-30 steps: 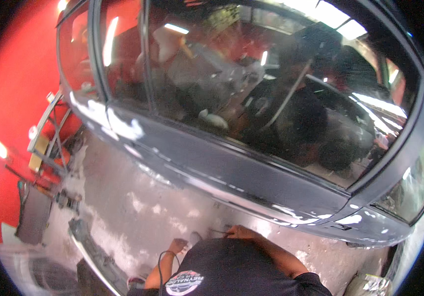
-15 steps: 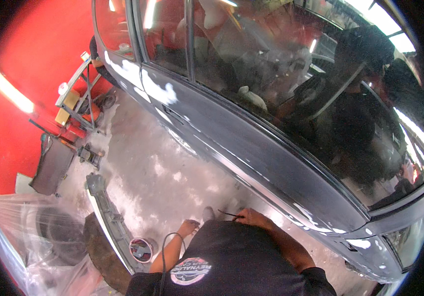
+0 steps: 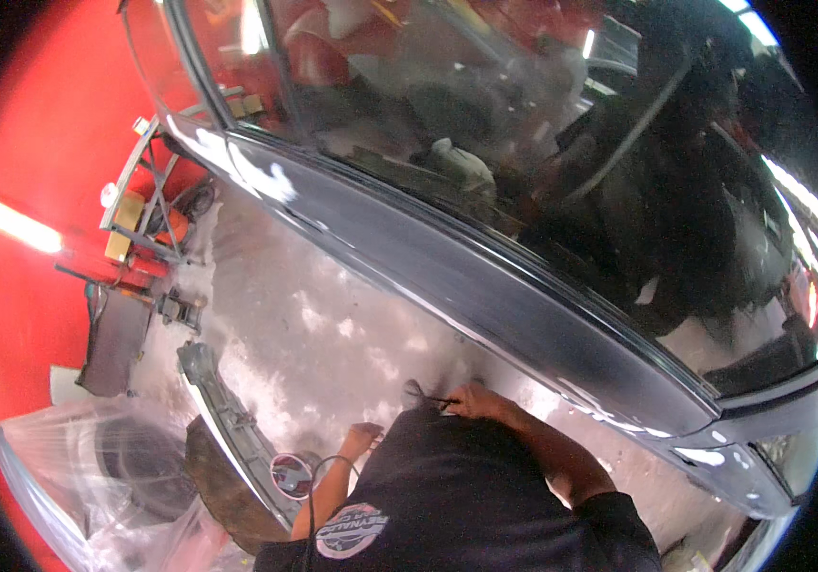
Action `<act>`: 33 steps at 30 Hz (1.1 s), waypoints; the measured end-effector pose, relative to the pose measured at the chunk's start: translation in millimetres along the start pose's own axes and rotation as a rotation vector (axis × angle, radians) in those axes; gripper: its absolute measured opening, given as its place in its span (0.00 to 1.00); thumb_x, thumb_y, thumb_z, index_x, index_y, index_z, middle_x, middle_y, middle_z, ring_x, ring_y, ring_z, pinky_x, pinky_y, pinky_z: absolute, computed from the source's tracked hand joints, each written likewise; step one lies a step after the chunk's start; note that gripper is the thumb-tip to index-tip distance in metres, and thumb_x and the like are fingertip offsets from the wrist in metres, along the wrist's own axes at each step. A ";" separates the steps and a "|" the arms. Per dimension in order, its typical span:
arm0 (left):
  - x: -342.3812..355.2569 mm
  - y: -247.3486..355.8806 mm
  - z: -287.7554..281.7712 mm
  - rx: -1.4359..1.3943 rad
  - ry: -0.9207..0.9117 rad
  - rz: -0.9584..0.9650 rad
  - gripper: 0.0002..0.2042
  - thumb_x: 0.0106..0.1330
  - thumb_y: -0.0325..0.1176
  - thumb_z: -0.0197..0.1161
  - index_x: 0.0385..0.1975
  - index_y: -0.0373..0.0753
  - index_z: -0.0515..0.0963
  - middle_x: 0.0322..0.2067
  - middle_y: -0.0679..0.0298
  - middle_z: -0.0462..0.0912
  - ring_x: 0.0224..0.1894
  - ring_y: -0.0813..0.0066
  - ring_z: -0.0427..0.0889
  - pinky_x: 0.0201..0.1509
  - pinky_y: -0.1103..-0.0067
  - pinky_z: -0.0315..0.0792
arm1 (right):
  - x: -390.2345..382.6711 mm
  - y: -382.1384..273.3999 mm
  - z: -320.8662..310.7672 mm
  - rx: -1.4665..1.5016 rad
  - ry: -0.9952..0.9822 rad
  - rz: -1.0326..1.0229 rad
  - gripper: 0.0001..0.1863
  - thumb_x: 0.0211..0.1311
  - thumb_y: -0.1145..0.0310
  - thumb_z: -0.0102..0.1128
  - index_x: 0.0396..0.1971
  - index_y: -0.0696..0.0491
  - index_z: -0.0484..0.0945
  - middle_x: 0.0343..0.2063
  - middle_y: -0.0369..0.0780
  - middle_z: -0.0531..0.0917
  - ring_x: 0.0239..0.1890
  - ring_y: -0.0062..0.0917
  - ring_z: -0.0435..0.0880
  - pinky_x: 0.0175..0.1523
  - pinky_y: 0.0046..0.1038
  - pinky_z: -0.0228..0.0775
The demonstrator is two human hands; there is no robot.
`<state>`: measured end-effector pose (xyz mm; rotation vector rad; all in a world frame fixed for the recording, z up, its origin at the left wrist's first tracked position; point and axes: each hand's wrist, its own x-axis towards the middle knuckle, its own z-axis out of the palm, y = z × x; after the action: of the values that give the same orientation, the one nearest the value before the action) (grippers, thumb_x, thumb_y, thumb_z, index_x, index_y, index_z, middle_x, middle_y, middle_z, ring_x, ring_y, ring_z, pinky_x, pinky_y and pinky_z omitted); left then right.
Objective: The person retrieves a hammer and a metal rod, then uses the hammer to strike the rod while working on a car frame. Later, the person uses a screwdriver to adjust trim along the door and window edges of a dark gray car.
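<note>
I am close against a dark grey car door whose lower panel is sanded pale with whitish patches. My right hand rests on that panel and is closed around a thin dark tool that points left. My left hand hangs lower, next to the panel, near a black cable. Whether its fingers grip anything cannot be made out. My black shirt hides the space below both hands.
The car window reflects the interior and the seats. At the left, a metal rack with orange items stands against a red wall. A plastic-wrapped wheel, a long grey trim strip and a round can lie lower left.
The view has swung, so the door and window now run further up and right, and more of the floor at the left shows. Both hands stay at the same spot on the panel.
</note>
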<state>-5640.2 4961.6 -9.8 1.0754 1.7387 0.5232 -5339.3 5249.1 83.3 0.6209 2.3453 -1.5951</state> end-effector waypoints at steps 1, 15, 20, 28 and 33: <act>-2.7 9.9 -0.6 -0.017 -0.004 -0.039 0.13 0.67 0.27 0.59 0.49 0.33 0.83 0.37 0.56 0.88 0.32 0.72 0.87 0.30 0.75 0.82 | 1.9 7.6 6.6 -0.015 0.009 -0.021 0.20 0.63 0.57 0.58 0.49 0.51 0.84 0.42 0.50 0.86 0.47 0.45 0.85 0.55 0.44 0.74; -15.6 67.5 -20.5 -0.414 0.111 -0.415 0.13 0.68 0.32 0.62 0.48 0.35 0.83 0.37 0.61 0.88 0.33 0.72 0.86 0.34 0.76 0.80 | -6.2 4.0 -3.0 0.024 0.056 -0.050 0.18 0.62 0.60 0.60 0.49 0.52 0.84 0.37 0.47 0.88 0.39 0.40 0.87 0.49 0.40 0.76; -10.4 109.6 -28.2 -0.362 0.090 -0.423 0.13 0.69 0.34 0.62 0.48 0.35 0.83 0.37 0.61 0.88 0.34 0.73 0.85 0.34 0.76 0.79 | -4.3 12.3 -5.6 0.011 0.184 0.042 0.19 0.66 0.55 0.57 0.45 0.54 0.84 0.33 0.49 0.86 0.37 0.42 0.87 0.46 0.44 0.75; 8.6 79.2 -57.6 -0.213 0.060 -0.273 0.15 0.70 0.38 0.61 0.51 0.37 0.83 0.38 0.61 0.87 0.36 0.72 0.85 0.37 0.75 0.80 | 19.6 -50.2 -32.0 0.081 0.168 0.129 0.25 0.70 0.48 0.54 0.37 0.59 0.81 0.23 0.49 0.82 0.29 0.37 0.85 0.39 0.41 0.74; 20.2 109.7 -114.1 -0.621 0.052 -0.219 0.21 0.73 0.44 0.60 0.59 0.37 0.78 0.47 0.59 0.86 0.46 0.68 0.85 0.50 0.72 0.79 | 82.4 -103.7 -19.7 0.091 0.055 0.039 0.24 0.71 0.50 0.54 0.33 0.59 0.81 0.21 0.45 0.82 0.27 0.31 0.83 0.37 0.37 0.73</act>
<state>-5698.7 5049.8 109.6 0.4312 1.5549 0.8803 -5459.9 5252.0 141.4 0.7335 2.2943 -1.6963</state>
